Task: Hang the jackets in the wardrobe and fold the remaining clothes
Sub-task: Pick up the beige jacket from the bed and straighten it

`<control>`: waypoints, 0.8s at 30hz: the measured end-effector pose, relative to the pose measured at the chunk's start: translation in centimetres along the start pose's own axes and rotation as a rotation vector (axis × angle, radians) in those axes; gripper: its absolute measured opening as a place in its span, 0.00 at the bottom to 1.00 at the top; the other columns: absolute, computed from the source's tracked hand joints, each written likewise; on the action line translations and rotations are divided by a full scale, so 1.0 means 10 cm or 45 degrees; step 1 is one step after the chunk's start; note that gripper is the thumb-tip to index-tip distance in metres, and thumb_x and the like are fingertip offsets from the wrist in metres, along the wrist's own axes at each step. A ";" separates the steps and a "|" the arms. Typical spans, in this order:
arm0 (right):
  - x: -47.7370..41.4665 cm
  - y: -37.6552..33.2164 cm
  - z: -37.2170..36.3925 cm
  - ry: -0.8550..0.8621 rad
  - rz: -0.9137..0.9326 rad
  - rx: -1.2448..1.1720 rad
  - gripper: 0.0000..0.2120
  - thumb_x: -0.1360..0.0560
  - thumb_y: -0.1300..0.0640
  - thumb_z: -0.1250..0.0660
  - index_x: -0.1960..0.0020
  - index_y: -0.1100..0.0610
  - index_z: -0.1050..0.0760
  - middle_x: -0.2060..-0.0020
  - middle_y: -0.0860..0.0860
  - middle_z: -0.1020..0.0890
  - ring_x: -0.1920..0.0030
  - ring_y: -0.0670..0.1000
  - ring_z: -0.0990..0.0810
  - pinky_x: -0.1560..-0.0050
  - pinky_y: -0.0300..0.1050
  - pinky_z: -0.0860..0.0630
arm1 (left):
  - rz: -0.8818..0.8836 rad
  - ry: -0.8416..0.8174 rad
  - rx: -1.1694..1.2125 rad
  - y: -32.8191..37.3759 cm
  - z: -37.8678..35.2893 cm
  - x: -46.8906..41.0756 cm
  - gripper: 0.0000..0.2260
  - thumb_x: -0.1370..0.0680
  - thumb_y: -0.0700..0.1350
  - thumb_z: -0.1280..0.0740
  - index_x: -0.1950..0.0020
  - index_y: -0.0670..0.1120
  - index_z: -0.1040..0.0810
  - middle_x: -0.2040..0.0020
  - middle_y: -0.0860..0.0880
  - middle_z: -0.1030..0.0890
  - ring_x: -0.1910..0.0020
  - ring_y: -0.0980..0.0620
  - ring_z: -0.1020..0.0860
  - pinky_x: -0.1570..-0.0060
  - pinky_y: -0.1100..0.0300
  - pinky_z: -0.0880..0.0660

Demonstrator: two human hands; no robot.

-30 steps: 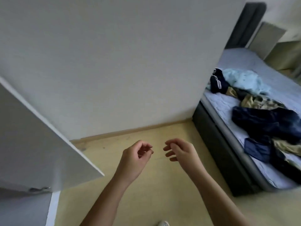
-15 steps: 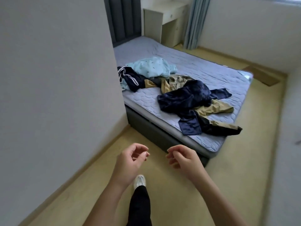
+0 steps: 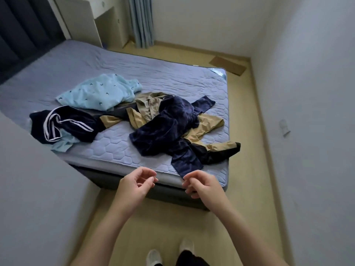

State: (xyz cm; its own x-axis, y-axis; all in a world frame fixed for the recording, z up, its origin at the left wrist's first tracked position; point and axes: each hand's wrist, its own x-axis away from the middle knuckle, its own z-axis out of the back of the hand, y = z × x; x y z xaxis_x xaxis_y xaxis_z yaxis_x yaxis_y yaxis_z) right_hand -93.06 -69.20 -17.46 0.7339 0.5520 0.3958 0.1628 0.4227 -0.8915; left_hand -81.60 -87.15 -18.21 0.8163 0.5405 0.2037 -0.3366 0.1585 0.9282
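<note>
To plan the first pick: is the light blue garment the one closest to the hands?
No, the navy garment reaches the edge of the mattress by the right hand, while the light blue garment lies farther back.

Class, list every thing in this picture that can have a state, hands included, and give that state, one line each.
Left hand: loosely curled, holding nothing.
Right hand: loosely curled, holding nothing.
Light blue garment: crumpled on the bed, unfolded.
Striped navy garment: bunched, unfolded.
Plain navy garment: sprawled over the tan jacket, unfolded.
Tan jacket: lying crumpled, not hung.
Curtain: gathered into a bunch.
</note>
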 end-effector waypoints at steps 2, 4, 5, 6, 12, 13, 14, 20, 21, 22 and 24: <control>-0.32 0.02 0.09 0.022 -0.038 -0.005 0.11 0.21 0.64 0.42 0.53 0.57 0.22 0.62 0.49 0.17 0.63 0.46 0.19 0.62 0.40 0.25 | -0.009 -0.022 -0.017 0.00 -0.04 -0.35 0.09 0.24 0.35 0.33 0.55 0.48 0.21 0.61 0.52 0.16 0.61 0.54 0.18 0.55 0.62 0.23; -0.67 0.04 0.18 0.028 -0.062 -0.003 0.11 0.21 0.64 0.42 0.54 0.56 0.22 0.62 0.49 0.16 0.63 0.47 0.19 0.61 0.42 0.24 | 0.000 -0.023 -0.070 0.00 -0.09 -0.67 0.08 0.24 0.36 0.33 0.56 0.49 0.21 0.61 0.54 0.16 0.60 0.55 0.19 0.55 0.64 0.24; -0.86 0.05 0.22 0.031 -0.069 -0.004 0.12 0.21 0.65 0.42 0.54 0.55 0.22 0.62 0.50 0.16 0.63 0.47 0.19 0.61 0.42 0.23 | 0.005 -0.026 -0.110 0.00 -0.12 -0.82 0.08 0.24 0.37 0.33 0.56 0.50 0.21 0.61 0.55 0.16 0.60 0.57 0.19 0.56 0.65 0.24; -1.07 0.06 0.26 0.031 -0.076 -0.010 0.12 0.22 0.65 0.43 0.55 0.55 0.21 0.62 0.51 0.16 0.64 0.47 0.19 0.62 0.43 0.23 | 0.013 -0.031 -0.161 -0.01 -0.14 -0.99 0.08 0.24 0.38 0.33 0.57 0.51 0.21 0.61 0.56 0.16 0.60 0.58 0.19 0.57 0.67 0.25; -2.63 0.26 0.28 0.025 -0.250 -0.013 0.14 0.24 0.66 0.44 0.58 0.54 0.22 0.64 0.50 0.17 0.67 0.47 0.22 0.67 0.42 0.26 | 0.075 -0.120 -0.595 -0.43 -0.21 -2.30 0.08 0.25 0.40 0.32 0.57 0.54 0.21 0.59 0.59 0.19 0.56 0.63 0.22 0.56 0.70 0.30; -2.92 0.34 0.26 0.026 -0.282 0.008 0.14 0.25 0.67 0.44 0.57 0.54 0.22 0.64 0.50 0.17 0.68 0.47 0.23 0.69 0.40 0.26 | 0.091 -0.121 -0.624 -0.57 -0.24 -2.57 0.07 0.25 0.40 0.32 0.57 0.53 0.22 0.58 0.59 0.19 0.55 0.62 0.23 0.55 0.68 0.30; -3.19 0.44 0.23 0.020 -0.311 0.044 0.14 0.25 0.67 0.44 0.57 0.55 0.22 0.64 0.51 0.17 0.69 0.46 0.23 0.70 0.38 0.27 | 0.103 -0.126 -0.649 -0.74 -0.28 -2.83 0.07 0.25 0.40 0.32 0.57 0.53 0.22 0.57 0.58 0.20 0.55 0.61 0.23 0.54 0.65 0.30; -4.63 1.40 0.01 0.006 -0.411 0.276 0.13 0.25 0.64 0.43 0.57 0.52 0.22 0.62 0.48 0.16 0.66 0.44 0.20 0.66 0.35 0.27 | 0.157 -0.146 -0.771 -2.16 -0.69 -4.44 0.06 0.26 0.41 0.33 0.55 0.53 0.23 0.54 0.55 0.22 0.52 0.54 0.23 0.52 0.58 0.27; -4.83 1.56 -0.03 0.029 -0.421 0.300 0.13 0.26 0.64 0.42 0.57 0.51 0.22 0.62 0.48 0.16 0.66 0.45 0.20 0.65 0.35 0.27 | 0.183 -0.152 -0.831 -2.39 -0.77 -4.66 0.05 0.26 0.43 0.33 0.52 0.52 0.22 0.51 0.53 0.23 0.50 0.52 0.24 0.52 0.57 0.26; -4.99 1.71 -0.07 0.047 -0.433 0.324 0.13 0.26 0.64 0.42 0.58 0.51 0.23 0.61 0.48 0.16 0.65 0.45 0.20 0.65 0.36 0.26 | 0.193 -0.172 -0.941 -2.59 -0.85 -4.85 0.07 0.26 0.45 0.33 0.48 0.50 0.23 0.47 0.52 0.24 0.46 0.51 0.25 0.50 0.55 0.27; -5.28 2.01 -0.17 0.054 -0.447 0.388 0.13 0.27 0.63 0.41 0.59 0.49 0.23 0.61 0.47 0.17 0.63 0.46 0.20 0.62 0.40 0.24 | 0.115 -0.261 -1.272 -2.97 -1.00 -5.17 0.20 0.26 0.53 0.31 0.37 0.50 0.29 0.38 0.50 0.30 0.39 0.49 0.30 0.46 0.55 0.29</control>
State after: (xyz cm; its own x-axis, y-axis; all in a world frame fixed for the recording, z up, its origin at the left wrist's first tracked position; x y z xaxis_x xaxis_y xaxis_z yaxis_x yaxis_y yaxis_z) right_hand -127.43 -91.06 -56.66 0.6965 0.3101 0.6470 0.2099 0.7743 -0.5970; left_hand -118.52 -111.61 -59.42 0.8015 0.4476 0.3966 -0.5617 0.7910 0.2424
